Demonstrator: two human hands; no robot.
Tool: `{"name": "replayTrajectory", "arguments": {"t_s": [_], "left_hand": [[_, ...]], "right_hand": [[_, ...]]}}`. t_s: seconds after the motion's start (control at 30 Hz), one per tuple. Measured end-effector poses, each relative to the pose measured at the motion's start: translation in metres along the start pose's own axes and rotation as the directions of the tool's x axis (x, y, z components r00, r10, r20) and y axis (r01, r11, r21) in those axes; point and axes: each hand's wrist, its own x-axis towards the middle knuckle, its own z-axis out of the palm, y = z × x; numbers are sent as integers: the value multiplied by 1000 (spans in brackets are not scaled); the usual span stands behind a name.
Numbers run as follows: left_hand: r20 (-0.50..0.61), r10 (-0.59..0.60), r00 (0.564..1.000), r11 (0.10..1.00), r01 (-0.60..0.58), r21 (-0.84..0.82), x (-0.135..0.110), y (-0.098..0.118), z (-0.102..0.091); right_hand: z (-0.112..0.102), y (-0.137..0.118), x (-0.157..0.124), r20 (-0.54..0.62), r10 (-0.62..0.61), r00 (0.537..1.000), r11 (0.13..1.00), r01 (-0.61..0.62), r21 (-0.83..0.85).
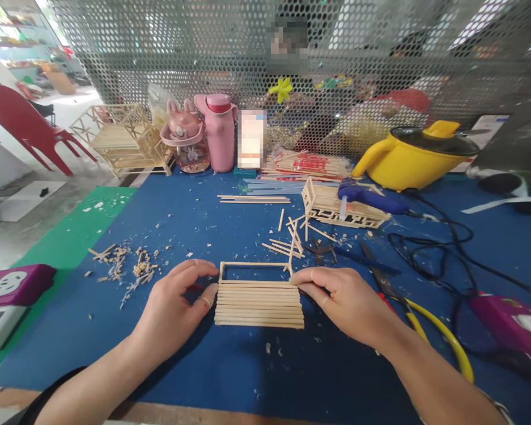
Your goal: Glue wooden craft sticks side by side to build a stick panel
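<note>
A small panel of pale wooden sticks point(259, 304), laid side by side, rests on the blue mat, with an open rectangular stick frame point(255, 264) at its far side. My left hand point(172, 310) is at the left edge, thumb and forefinger closed against the corner where panel and frame meet. At the opposite corner, my right hand point(343, 298) pinches the panel's right end between thumb and fingers. Just beyond that corner, short loose sticks point(294, 236) lie in a crossed heap, partly touching or overlapping the frame's far right corner; I cannot tell whether they are joined.
Wood scraps point(144, 265) litter the left side. Right of my hands lie yellow-handled scissors point(446, 336), pliers point(322, 251) and cables. A blue glue gun point(371, 198) rests on a stick model point(331, 203). Behind stand a pink bottle point(220, 136), a yellow pot point(407, 162) and perforated metal mesh point(181, 53).
</note>
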Motion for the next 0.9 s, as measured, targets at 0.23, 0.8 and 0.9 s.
{"name": "replayTrajectory", "arguments": {"t_s": [0.23, 0.8, 0.9], "left_hand": [[312, 479, 820, 723, -570, 389, -3, 37, 29], [315, 443, 840, 618, -540, 571, -7, 35, 58], [315, 420, 851, 639, -524, 563, -7, 38, 59]], "right_hand": [[1, -2, 2, 12, 2, 1000, 1000, -1, -3], [-2, -12, -10, -107, 71, 992, 984, -88, -157], [4, -11, -9, -96, 8, 995, 986, -23, -164]]}}
